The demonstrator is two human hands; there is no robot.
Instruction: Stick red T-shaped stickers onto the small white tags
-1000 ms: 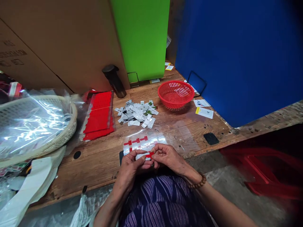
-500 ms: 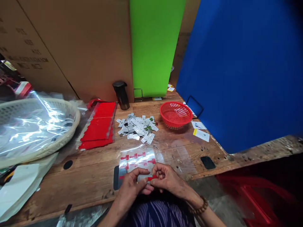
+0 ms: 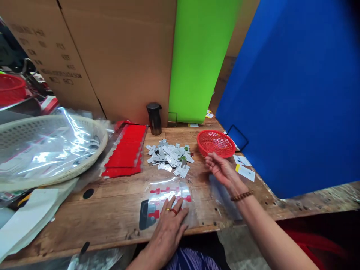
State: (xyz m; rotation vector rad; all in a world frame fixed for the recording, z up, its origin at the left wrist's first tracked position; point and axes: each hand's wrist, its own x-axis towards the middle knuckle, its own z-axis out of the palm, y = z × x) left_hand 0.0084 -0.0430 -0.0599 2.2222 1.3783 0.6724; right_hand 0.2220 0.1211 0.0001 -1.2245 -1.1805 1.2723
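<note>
My left hand [image 3: 171, 227] lies with its fingers spread on a clear plastic sheet [image 3: 194, 215] at the table's front edge. Rows of small red T-shaped pieces [image 3: 154, 214] show on the sheet, some hidden under the hand. My right hand [image 3: 221, 170] is raised at the near rim of a red plastic basket [image 3: 215, 137]. Its fingers are curled together, and what they hold, if anything, is too small to make out. A loose pile of small grey-white cards or plates [image 3: 170, 155], with a few green bits, lies beyond the sheet.
Red sheets in clear film [image 3: 125, 150] lie left of the pile, near a dark lidded bottle [image 3: 154, 120]. A large white basket [image 3: 102, 146] holding clear bags fills the left. Printed cards [image 3: 246, 173] lie beside a blue panel [image 3: 295, 93]. Green and cardboard panels stand behind.
Both hands were together over the sheet, holding a small red piece. They have parted: the left now rests flat, the right has moved forward and right to the red basket. The view has shifted slightly.
</note>
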